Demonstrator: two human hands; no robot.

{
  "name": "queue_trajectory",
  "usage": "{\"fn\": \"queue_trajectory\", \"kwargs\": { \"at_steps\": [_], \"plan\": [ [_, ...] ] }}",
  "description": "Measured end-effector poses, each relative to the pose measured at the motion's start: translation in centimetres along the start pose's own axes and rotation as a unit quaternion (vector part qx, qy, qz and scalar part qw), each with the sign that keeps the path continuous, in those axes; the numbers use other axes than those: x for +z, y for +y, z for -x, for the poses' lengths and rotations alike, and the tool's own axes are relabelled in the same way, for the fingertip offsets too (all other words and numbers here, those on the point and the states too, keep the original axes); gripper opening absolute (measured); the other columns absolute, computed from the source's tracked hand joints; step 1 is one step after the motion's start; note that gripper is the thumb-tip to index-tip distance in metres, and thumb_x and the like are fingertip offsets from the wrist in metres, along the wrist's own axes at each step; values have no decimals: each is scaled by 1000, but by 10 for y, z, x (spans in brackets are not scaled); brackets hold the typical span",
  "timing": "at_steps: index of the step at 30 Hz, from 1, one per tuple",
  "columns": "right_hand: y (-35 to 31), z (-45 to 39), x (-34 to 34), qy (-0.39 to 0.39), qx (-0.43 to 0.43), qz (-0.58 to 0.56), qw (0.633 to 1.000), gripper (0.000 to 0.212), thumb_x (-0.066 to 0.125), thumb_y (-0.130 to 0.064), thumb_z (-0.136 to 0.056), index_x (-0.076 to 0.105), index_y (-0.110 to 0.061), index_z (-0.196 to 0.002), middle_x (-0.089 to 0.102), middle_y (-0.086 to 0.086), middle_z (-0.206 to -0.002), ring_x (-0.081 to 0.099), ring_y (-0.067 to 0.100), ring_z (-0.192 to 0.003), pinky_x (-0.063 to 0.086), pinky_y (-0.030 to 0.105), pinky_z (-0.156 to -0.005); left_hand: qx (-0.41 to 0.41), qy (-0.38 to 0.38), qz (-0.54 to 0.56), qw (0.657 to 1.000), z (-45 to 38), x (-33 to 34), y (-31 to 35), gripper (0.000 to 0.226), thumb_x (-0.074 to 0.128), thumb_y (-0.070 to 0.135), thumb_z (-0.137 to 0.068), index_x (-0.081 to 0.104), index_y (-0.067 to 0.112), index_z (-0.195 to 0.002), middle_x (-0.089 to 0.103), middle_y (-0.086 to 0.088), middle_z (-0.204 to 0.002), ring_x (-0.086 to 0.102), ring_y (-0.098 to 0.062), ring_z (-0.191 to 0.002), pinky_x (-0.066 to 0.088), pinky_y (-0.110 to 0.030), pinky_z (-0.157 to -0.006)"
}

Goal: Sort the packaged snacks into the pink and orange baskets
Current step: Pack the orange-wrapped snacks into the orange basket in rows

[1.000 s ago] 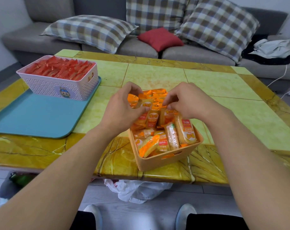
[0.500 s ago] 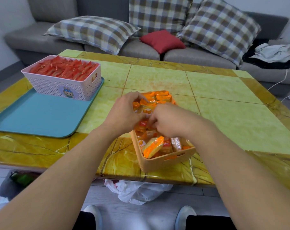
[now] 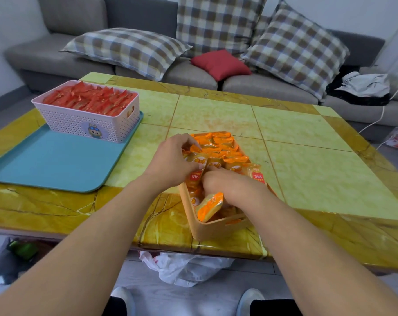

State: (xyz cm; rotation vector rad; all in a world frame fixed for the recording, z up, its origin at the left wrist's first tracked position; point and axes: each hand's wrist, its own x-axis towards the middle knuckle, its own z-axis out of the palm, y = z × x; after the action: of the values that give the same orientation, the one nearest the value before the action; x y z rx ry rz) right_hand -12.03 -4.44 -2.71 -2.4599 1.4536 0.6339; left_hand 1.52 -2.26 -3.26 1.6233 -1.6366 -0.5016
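Both hands are down in the orange basket (image 3: 212, 231) at the table's (image 3: 307, 179) near edge. Left hand (image 3: 173, 161) curls its fingers over orange snack packets (image 3: 220, 148); right hand (image 3: 230, 187) is buried among them, grip hidden. Pink basket (image 3: 84, 123) of red packets (image 3: 90, 100) sits on a blue tray (image 3: 49, 165), well apart.

Table (image 3: 307, 169) in foreground, sofa (image 3: 250, 83) behind it. Tray (image 3: 45, 165) on table at left; latticed basket (image 3: 79, 122) on tray's far end, packets (image 3: 90, 100) inside. Second basket (image 3: 207, 231) at table's near edge, centre, snack packs (image 3: 223, 147) inside. Both hands, left hand (image 3: 173, 160) and right hand (image 3: 230, 185), in second basket. Bag (image 3: 184, 267) on floor under near edge.
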Motion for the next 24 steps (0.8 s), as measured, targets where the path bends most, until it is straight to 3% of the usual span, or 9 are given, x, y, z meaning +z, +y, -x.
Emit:
{"fn": "queue_trajectory", "kwargs": {
  "at_steps": [3,6,10,12,17,20,24],
  "plan": [
    [-1,-1,-1,12,3,0,1000,54,62,-33,-94,53,-11,-142,45,15,-150,35,37,-140,37,53,-112,0,1,-2,1000,0,-1,0,36,89,26,-72,64,30,-98,65,8,-102,60,-13,-94,42,-18,-68],
    [1,5,0,40,11,-1,999,46,64,-35,-93,57,-13,-134,56,13,-138,47,35,-129,45,45,-100,1,-1,9,1000,0,-2,-1,36,89,26,-73,64,30,-99,65,7,-103,60,-13,-94,43,-23,-70],
    [0,13,-2,69,29,-36,997,50,61,-32,-95,50,-12,-139,52,15,-142,46,35,-131,43,45,-101,-2,-14,22,1000,0,-4,-2,35,88,23,-73,64,29,-98,65,8,-97,56,-5,-77,39,-18,-59],
    [-1,16,-6,82,37,-52,995,49,63,-32,-94,53,-12,-137,51,14,-142,44,34,-132,42,45,-101,-3,-23,42,999,0,-7,-4,35,88,20,-73,65,28,-98,67,4,-95,59,-10,-72,45,-19,-54],
    [0,13,-6,149,59,-96,982,14,70,-19,-86,61,-15,-94,67,10,-109,62,31,-96,46,37,-69,8,-37,87,996,5,-14,-6,35,88,19,-75,66,24,-103,69,7,-95,63,-7,-83,53,-20,-63],
    [2,11,-11,185,65,-124,973,21,75,-14,-80,73,-19,-101,70,7,-99,66,31,-93,52,35,-67,4,-30,90,995,6,-14,-6,35,88,18,-75,66,25,-101,71,3,-96,65,-14,-82,57,-33,-70],
    [4,13,-14,218,52,-152,963,29,74,-5,-77,72,-24,-99,71,3,-94,68,29,-90,58,39,-70,5,-33,80,996,4,-14,-4,35,88,15,-74,65,23,-99,69,2,-95,64,-15,-79,55,-30,-64]
  ]
}}
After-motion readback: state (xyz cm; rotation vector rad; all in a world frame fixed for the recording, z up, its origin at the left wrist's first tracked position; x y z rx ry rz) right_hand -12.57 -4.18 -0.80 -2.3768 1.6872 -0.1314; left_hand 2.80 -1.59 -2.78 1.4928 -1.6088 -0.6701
